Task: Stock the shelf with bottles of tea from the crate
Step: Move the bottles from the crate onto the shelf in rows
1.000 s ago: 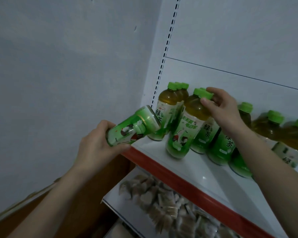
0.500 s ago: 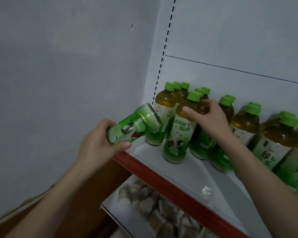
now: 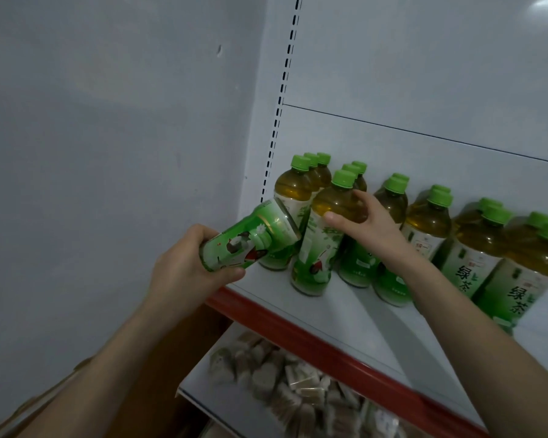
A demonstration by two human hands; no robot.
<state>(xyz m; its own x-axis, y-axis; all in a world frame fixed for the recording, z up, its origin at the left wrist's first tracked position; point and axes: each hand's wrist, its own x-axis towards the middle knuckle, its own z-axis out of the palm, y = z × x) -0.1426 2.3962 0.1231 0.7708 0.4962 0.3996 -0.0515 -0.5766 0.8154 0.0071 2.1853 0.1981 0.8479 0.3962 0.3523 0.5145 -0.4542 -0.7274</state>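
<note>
My left hand (image 3: 187,267) grips a green-labelled tea bottle (image 3: 250,237), held on its side just left of the shelf's front corner, its base pointing toward the shelf. My right hand (image 3: 366,229) wraps around the shoulder of an upright tea bottle (image 3: 325,235) standing near the front left of the white shelf (image 3: 355,314). Several more green-capped tea bottles (image 3: 427,222) stand in rows behind and to the right. The crate is out of view.
A red strip (image 3: 298,330) edges the shelf front. A lower shelf (image 3: 209,396) holds several clear packets of brownish goods (image 3: 285,377). A grey wall (image 3: 108,137) closes the left side; a slotted upright (image 3: 282,99) marks the shelf's left end.
My right hand has slid from the cap down to the shoulder of the front bottle, which now stands upright on the shelf. The left hand with its bottle has barely moved.
</note>
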